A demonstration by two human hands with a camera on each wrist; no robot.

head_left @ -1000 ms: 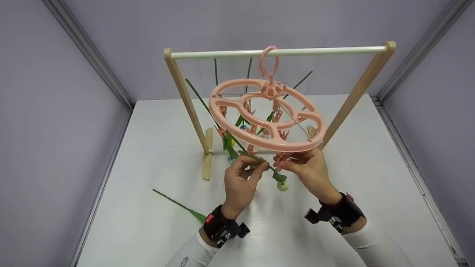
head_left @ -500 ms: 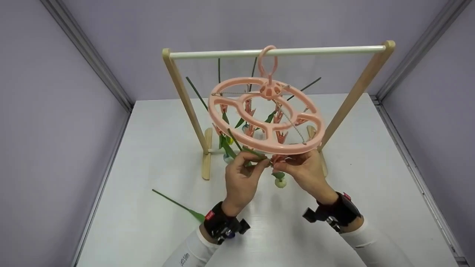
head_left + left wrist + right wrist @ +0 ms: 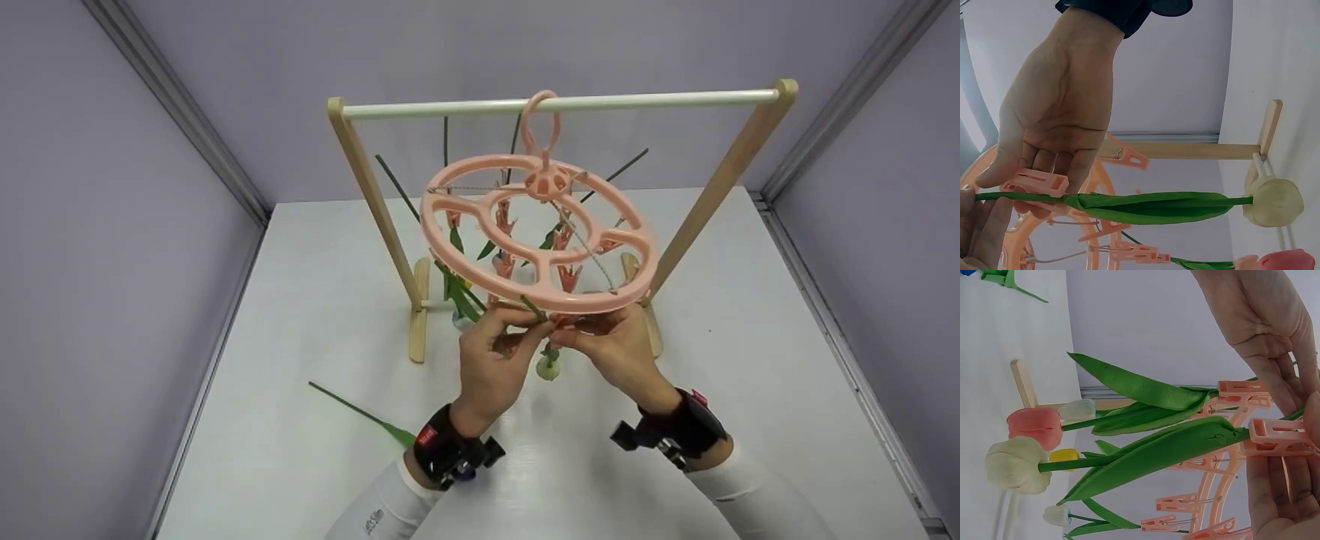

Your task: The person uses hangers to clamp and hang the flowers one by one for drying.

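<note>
Under the hanger [image 3: 538, 232], the left hand [image 3: 495, 367] pinches the tulip [image 3: 548, 367] stem; the right hand [image 3: 616, 349] pinches a clip [image 3: 1280, 435]. The hanger rim hides both hands' fingertips. White table [image 3: 300, 315] lies bare left of the hanger.

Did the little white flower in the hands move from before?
Yes. The white flower went left and a bit up, closer to the wooden rack's left foot, and now hangs under the pink hanger.

Cream tulip at a peg of the pink round hanger

The artificial tulip [image 3: 548, 367] has a cream-white bud, a green stem and one long green leaf; it hangs bud-down below the near rim of the pink plastic clip hanger [image 3: 537, 234], its stem top lying in an orange-pink clothes peg [image 3: 1035, 181] there. The left hand [image 3: 491, 365] pinches the stem; the right hand [image 3: 615, 346] grips the peg.
</note>
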